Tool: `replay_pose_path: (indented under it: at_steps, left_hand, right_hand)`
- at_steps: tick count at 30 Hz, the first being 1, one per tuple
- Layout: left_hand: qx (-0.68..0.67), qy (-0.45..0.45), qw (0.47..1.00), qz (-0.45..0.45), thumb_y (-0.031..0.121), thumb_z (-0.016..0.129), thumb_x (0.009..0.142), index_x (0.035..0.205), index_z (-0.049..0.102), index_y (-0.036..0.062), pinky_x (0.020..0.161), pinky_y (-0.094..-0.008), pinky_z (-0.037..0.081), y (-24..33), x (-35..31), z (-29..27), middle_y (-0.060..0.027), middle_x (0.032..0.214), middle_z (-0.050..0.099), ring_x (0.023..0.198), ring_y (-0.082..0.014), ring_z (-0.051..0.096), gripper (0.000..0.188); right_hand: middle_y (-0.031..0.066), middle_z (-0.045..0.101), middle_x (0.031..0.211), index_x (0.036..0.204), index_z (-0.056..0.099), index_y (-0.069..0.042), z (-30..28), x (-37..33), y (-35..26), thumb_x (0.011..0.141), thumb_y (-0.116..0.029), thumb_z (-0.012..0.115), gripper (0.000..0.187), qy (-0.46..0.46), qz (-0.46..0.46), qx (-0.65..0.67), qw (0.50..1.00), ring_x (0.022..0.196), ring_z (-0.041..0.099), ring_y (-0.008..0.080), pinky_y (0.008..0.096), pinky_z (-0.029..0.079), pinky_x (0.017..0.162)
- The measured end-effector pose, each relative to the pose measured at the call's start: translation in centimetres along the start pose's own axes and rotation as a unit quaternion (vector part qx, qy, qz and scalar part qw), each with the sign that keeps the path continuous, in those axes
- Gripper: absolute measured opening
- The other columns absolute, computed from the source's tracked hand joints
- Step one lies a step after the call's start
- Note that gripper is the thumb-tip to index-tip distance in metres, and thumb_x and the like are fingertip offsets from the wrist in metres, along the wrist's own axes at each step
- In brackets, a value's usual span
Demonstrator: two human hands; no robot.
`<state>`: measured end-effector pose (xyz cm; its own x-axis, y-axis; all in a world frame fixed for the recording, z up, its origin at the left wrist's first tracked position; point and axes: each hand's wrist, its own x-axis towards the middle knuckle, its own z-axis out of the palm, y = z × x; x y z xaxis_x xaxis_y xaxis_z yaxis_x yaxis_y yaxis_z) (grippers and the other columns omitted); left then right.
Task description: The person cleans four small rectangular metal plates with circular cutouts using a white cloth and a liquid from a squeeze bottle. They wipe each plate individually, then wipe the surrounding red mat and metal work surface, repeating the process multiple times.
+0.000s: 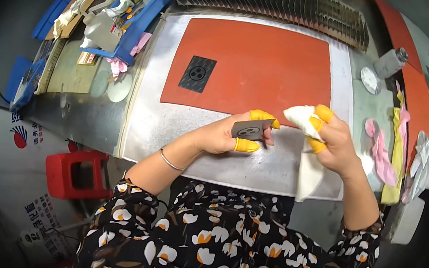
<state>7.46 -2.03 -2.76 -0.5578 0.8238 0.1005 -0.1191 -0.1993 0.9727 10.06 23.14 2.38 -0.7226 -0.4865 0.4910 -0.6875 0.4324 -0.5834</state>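
Observation:
My left hand (226,135), with yellow finger cots on thumb and fingers, grips a thin dark grey plate (250,129) by its edges. The plate bears a round mark with smaller circles and is tilted above the table's near part. In my right hand (334,141), also in yellow finger cots, a white cloth (310,174) is bunched at the fingertips, its tail hanging toward the table edge. The cloth and the plate are apart. A second dark plate (197,74) with a similar round mark lies on the left of the orange-red mat (262,56).
A rack (271,5) of many upright dark plates stands at the back. On the left is a blue tray (145,21) with squeeze bottles (101,32). Pink and yellow cloths (380,154), a metal-capped bottle (390,63) and a small dish (371,80) lie right. A red stool (75,172) stands below left.

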Motion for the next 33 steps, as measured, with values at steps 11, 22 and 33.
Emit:
replay_pose_path:
  at_steps: [11, 22, 33]
  left_hand:
    - [0.103, -0.007, 0.993, 0.056, 0.003, 0.057, 0.084, 0.119, 0.049, 0.0011, 0.091, -0.0287, 0.040, 2.7, -3.5, -0.7, -0.0042, 0.104, 0.051, 0.100, -0.0129, 0.050, 0.036]
    - [0.039, 0.034, 0.997, -0.054, 0.004, 0.059, 0.085, 0.117, 0.052, 0.0047, 0.093, -0.0296, 0.041, 0.2, -3.4, 0.2, -0.0045, 0.112, 0.058, 0.105, -0.0137, 0.053, 0.033]
    - [0.131, 0.077, 0.967, -0.207, 0.005, 0.056, 0.085, 0.113, 0.054, 0.0000, 0.084, -0.0296, 0.044, 2.1, -2.1, 0.1, -0.0094, 0.102, 0.062, 0.093, -0.0153, 0.056, 0.029]
  right_hand:
    - [0.0092, 0.055, 0.086, 0.096, 0.061, -0.007, 2.7, 2.5, -2.7, 0.062, -0.001, 0.061, 0.034, -0.059, -0.098, -0.056, 0.992, 0.071, 0.056, 0.0270, 0.0359, 0.046, 0.055]
    - [0.0074, 0.052, 0.081, 0.088, 0.060, -0.006, 3.8, 4.9, -4.9, 0.067, -0.007, 0.063, 0.021, -0.171, -0.179, -0.135, 0.959, 0.068, 0.054, 0.0245, 0.0354, 0.046, 0.059]
    - [0.0066, 0.052, 0.079, 0.077, 0.060, -0.006, 4.4, 5.2, -4.6, 0.063, -0.009, 0.065, 0.015, -0.142, -0.155, -0.186, 0.960, 0.070, 0.054, 0.0225, 0.0346, 0.046, 0.059]
